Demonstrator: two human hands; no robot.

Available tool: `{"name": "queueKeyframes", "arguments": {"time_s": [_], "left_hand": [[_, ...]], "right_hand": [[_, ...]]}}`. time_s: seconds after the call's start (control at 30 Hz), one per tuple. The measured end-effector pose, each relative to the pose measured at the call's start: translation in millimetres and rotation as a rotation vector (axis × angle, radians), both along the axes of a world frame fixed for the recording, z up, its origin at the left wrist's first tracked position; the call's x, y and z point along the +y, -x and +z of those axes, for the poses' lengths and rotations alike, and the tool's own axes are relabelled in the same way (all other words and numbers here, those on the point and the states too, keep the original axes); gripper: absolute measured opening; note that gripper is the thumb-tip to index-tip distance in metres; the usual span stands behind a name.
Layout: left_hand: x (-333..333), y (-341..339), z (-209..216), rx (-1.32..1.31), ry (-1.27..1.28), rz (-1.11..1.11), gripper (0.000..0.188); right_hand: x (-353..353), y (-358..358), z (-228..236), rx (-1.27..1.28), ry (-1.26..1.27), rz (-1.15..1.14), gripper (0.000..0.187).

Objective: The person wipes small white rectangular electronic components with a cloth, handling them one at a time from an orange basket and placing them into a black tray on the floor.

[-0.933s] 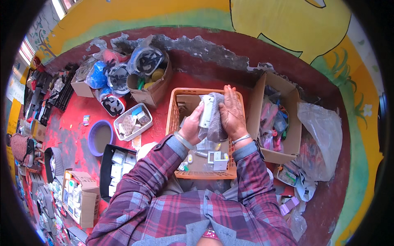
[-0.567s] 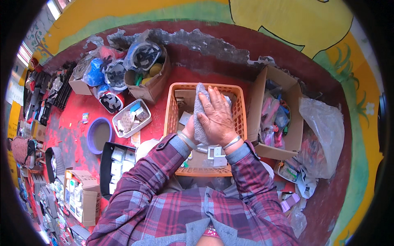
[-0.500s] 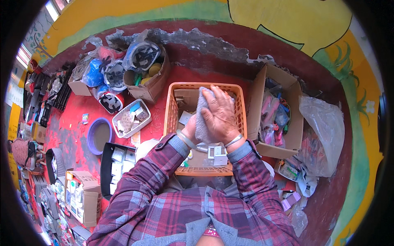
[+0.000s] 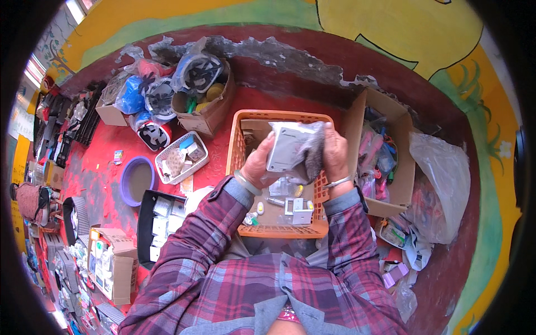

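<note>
Above an orange plastic basket, my left hand grips a flat white box in a clear plastic bag by its left edge. A dark grey cloth is in my right hand, pressed against the box's right side. My right fingers close around the cloth, partly out of sight behind it. Inside the basket, below my hands, lie small white boxes and several small white and yellow pieces. The held box and my hands hide the basket's middle.
Right of the basket stands a cardboard box of pink and coloured items, beside a clear plastic bag. To the left are a white basket, a purple basin and a black box. Bagged helmets fill a carton behind.
My hands have parted from around the cloth. The bagged white box now shows between them, and the cloth has shifted to its right side with my right hand.
</note>
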State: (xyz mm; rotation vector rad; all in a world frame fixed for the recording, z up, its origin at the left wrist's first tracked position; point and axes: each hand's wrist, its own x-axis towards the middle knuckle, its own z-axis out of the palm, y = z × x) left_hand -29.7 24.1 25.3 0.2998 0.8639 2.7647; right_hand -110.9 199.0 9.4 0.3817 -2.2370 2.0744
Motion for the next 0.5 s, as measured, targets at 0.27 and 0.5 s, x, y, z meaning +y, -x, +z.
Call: {"name": "queueKeyframes", "arguments": {"time_s": [0.27, 0.5], "left_hand": [[-15.4, 1.7, -8.6, 0.037, 0.1, -0.055, 0.071], [5.1, 2.5, -10.7, -0.022, 0.0, -0.07, 0.066]], "right_hand": [[24.9, -19.6, 62.6, -0.133, 0.857, -0.135, 0.045], [-25.7, -34.4, 33.5, 0.728, -0.213, -0.134, 0.039]]}}
